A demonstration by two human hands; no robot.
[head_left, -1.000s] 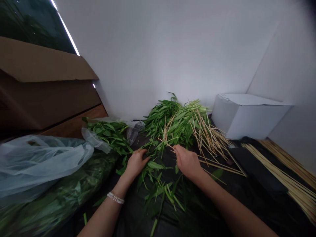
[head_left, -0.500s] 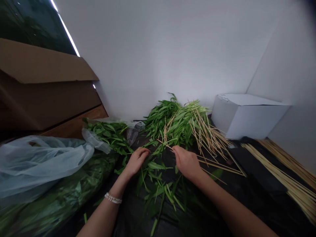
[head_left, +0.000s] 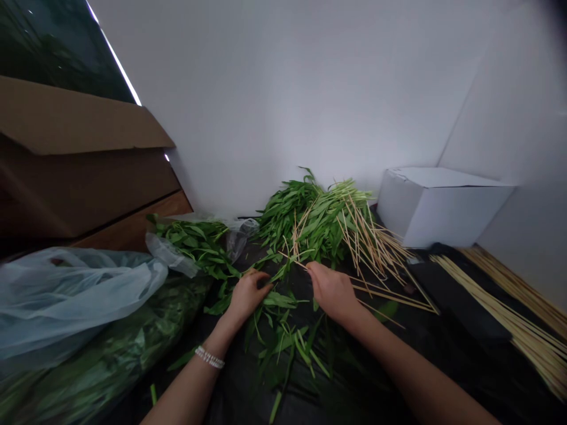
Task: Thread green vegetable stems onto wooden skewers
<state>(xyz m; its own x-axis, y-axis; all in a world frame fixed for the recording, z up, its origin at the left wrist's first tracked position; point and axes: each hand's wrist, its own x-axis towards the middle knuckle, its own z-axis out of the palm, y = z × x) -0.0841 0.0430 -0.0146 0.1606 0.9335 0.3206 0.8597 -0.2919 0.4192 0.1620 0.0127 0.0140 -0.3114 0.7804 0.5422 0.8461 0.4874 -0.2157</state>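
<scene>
My right hand (head_left: 331, 290) is closed around a thin bamboo skewer (head_left: 303, 267), whose tip points up and left. Green leaves (head_left: 284, 270) hang at the skewer's front end; whether they are pierced I cannot tell. My left hand (head_left: 248, 292), with a white beaded bracelet (head_left: 209, 357) on its wrist, is beside these leaves. Its thumb and fingers are curved with a gap between them, and nothing shows in the gap. Loose leaves and cut stems (head_left: 287, 336) lie on the black covering between my forearms.
Behind my hands is a heap of leafy greens (head_left: 290, 206) with skewers (head_left: 365, 233) across it. Bagged greens (head_left: 195, 239) and a clear plastic bag (head_left: 80, 289) lie left, below a cardboard box (head_left: 84, 127). A white box (head_left: 447, 206) and long bamboo sticks (head_left: 496, 307) are on the right.
My left thumb and fingers have parted from a pinch, and that hand has shifted slightly. My right hand keeps its grip on the skewer, nearly in place.
</scene>
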